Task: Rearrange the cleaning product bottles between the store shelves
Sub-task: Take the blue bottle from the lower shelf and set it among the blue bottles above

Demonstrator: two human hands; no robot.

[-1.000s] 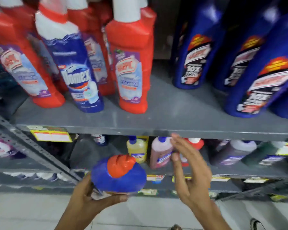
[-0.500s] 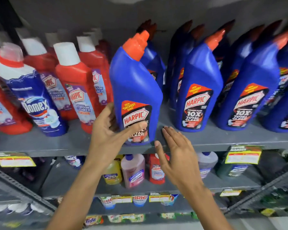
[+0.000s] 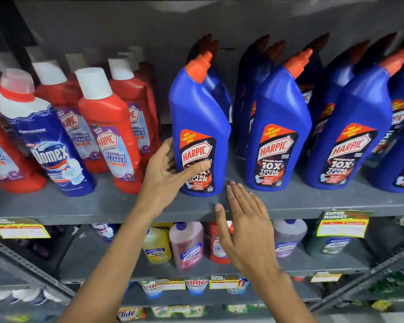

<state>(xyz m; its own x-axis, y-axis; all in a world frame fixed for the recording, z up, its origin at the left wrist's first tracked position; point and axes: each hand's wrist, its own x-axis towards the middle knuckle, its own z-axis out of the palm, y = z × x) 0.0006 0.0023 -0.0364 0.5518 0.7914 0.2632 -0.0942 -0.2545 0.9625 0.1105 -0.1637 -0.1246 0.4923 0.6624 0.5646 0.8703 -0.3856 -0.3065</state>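
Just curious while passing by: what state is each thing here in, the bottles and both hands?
Leftmost blue bottle: upright on shelf, capped, held by left hand.
Right hand: open, fingers straight, at shelf edge.
Domex bottle: standing, capped.
Red bottles: standing, capped.
Other blue bottles: standing, capped.

Fairly bright, even light, darker toward the shelf point(image 3: 289, 201) back, soft blur overall, edges bowed by wide lens

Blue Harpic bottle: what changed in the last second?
The blue Harpic bottle went from low below the shelf edge up onto the upper shelf, now upright, left hand still holding its lower body. The right hand rose to the shelf edge beside it, fingers straight. Unmoved: red bottles, Domex bottle.
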